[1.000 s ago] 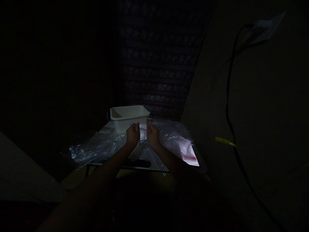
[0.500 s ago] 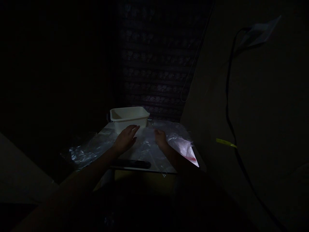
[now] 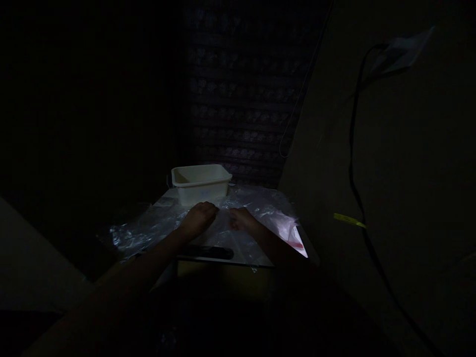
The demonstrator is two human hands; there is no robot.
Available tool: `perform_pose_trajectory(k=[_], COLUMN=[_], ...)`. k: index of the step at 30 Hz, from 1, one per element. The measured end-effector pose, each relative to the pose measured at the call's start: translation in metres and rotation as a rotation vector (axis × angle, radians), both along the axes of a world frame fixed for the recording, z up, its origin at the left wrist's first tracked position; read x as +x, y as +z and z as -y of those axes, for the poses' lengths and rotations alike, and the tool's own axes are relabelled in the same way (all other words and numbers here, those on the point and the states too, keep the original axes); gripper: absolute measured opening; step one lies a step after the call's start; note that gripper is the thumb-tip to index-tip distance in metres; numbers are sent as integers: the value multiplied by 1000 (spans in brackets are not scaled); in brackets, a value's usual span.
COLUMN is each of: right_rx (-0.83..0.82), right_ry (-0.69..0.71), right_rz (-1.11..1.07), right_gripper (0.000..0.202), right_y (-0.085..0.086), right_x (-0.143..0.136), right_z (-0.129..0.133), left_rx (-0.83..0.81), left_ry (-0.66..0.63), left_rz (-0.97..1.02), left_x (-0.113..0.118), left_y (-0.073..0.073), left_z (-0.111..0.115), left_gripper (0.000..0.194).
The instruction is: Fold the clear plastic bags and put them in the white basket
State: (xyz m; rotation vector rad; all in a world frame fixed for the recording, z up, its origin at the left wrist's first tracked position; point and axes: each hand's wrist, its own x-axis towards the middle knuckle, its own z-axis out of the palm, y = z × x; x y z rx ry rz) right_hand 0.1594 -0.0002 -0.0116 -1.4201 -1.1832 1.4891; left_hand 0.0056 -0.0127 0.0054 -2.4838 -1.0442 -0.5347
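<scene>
In dim light my left hand [image 3: 200, 219] is over the table with its fingers curled down together. Clear plastic film [image 3: 145, 228] lies under and around it. Across a small gap, my right hand [image 3: 241, 219] has its fingers bent inward and pressed together, low over the same film. A faint sheen shows between the two hands. Too dark to make out is what lies inside the fingers of either hand. Just behind my left hand stands a cream plastic tub [image 3: 203, 192], with its inside partly in view.
A long dark object [image 3: 210, 252] lies along the table's front edge. At the right edge, a bright patch [image 3: 302, 243] glows beside the crumpled film. A black cable [image 3: 351, 148] with a yellow tag [image 3: 348, 219] hangs on the right wall. Behind the table hangs a dark patterned curtain [image 3: 238, 119].
My left hand has moved slightly right and nearer to me, and its spread fingers have curled in. My right hand has come left and a little nearer, narrowing the gap between them.
</scene>
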Motion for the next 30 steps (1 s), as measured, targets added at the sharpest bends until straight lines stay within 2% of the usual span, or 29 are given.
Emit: perform_pose_trajectory(k=[3,6,11,13,16,18,21,24,27,30], right_rx=[136,282,494,551,628,638,635,586,555,627], right_ry=[1,62,320,365,276,206,124,96,126,140], right_rz=[18,-25,51,135,260,310,304,260,221,279], right_gripper=[19,27,32,32,17,9,12,11,15,14], right_y=[3,10,13,10,4,2,3,3,3,1], right_x=[3,7,8,6,4,4,9,12,11,7], right_z=[-1,0,4,3,-1,-5,-8,-7,-5,-4], left_rx=[-28,-66,-131,-159,-230,-333,-518,-606,-660,-679], left_ry=[28,40,73,84,74,65,58,60,48,36], left_rz=[-7,-47,-21,14,138,300,581,776,817,782], left_x=[-1,-1,-2,-1,0,1,1,-1,-2,1], left_y=[2,2,2,2,1,-3,-10,-13,-13,-11], left_z=[2,5,7,6,1,-5,-15,-22,-22,-18], left_gripper=[20,21,22,24,26,28,27,24,22,20])
